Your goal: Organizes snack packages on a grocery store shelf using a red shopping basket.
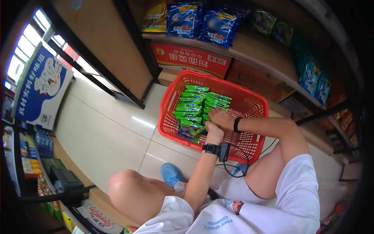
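A red plastic shopping basket stands on the floor before my knees. Inside it, green snack packets stand in two rows on its left side, and the frontmost packet shows a dark purple-blue front. My right hand reaches in from the right, with bent fingers against the packets of the second row. Just below it, and partly overlapping it, is my left hand, beside the front packets. Its fingers are mostly hidden, and whether either hand grips a packet is unclear.
Blue snack bags sit on a shelf behind the basket, above a red carton. A black cable hangs from a device at my left wrist. A blue-and-white sign board and stocked shelving are at the left.
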`<state>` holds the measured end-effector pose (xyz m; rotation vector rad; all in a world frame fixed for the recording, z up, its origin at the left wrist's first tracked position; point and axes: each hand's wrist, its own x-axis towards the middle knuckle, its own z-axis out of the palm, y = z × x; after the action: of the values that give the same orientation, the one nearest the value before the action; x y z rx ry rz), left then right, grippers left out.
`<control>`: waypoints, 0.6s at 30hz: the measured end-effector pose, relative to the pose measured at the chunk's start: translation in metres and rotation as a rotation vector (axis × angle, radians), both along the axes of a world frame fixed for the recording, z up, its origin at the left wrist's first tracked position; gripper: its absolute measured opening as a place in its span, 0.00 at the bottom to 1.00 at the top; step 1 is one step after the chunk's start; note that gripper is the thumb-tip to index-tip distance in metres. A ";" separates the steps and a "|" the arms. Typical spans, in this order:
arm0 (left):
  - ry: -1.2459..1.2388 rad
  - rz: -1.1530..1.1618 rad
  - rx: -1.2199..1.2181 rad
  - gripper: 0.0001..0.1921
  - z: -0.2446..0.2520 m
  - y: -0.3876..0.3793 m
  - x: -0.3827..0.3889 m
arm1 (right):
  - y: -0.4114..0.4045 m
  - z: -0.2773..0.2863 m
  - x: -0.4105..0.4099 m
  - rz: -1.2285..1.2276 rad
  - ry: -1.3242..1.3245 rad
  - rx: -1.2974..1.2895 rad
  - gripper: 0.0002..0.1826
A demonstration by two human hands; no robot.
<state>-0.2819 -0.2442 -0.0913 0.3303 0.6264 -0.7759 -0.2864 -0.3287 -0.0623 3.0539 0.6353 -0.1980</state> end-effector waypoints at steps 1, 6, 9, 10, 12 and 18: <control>0.003 -0.035 0.017 0.21 0.004 0.002 0.000 | -0.001 0.001 0.001 -0.027 -0.099 0.025 0.14; 0.177 -0.209 0.387 0.18 0.018 0.017 -0.001 | -0.010 0.024 0.012 -0.059 -0.182 0.133 0.20; 0.447 -0.104 0.518 0.20 0.012 0.031 0.004 | -0.004 0.042 0.010 -0.048 -0.156 0.263 0.20; 0.521 -0.044 0.449 0.21 0.008 0.041 0.005 | -0.002 0.048 0.012 0.010 -0.044 0.322 0.19; 0.331 0.070 0.290 0.23 -0.001 0.059 0.015 | 0.005 0.054 0.012 -0.028 -0.083 0.339 0.18; 0.026 0.204 0.172 0.29 -0.019 0.081 0.043 | -0.006 0.067 0.018 0.011 0.020 0.359 0.15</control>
<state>-0.2385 -0.1634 -0.1106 0.4073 0.7410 -0.5326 -0.2683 -0.3348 0.0042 3.3924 0.7648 -0.1269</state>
